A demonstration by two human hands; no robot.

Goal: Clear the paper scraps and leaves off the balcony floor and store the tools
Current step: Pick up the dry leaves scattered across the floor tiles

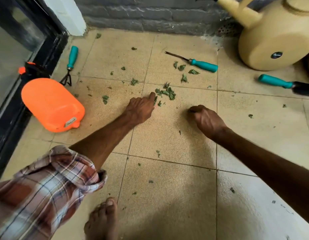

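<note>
BALCONY CLEAN-UP, MIDWAY: A pile of leaves sits on the tiled floor, and we place everything else by that pile. The left hand reaches to its near-left edge, fingers curled under and one digit stretched out to touch the leaves, apparently to drag strays in. Whether anything is held underneath, we cannot tell. The right hand, nearer us and right of the pile, is balled into a fist with a dark scrap showing at its fingertips. We judge that it grips leaves already picked up, kept off the tiles so they need not be gathered twice.

Loose bits lie scattered all round the pile, some beyond it and others back toward the bare foot. We can make out no paper scraps.

Three teal-handled tools lie unstored. A rake is far left of the pile, beside an orange sprayer. A weeder lies just beyond the pile to the right, with leaves touching its handle. A trowel is well to the right. By our reading, storing them waits until the floor is clean.
</note>
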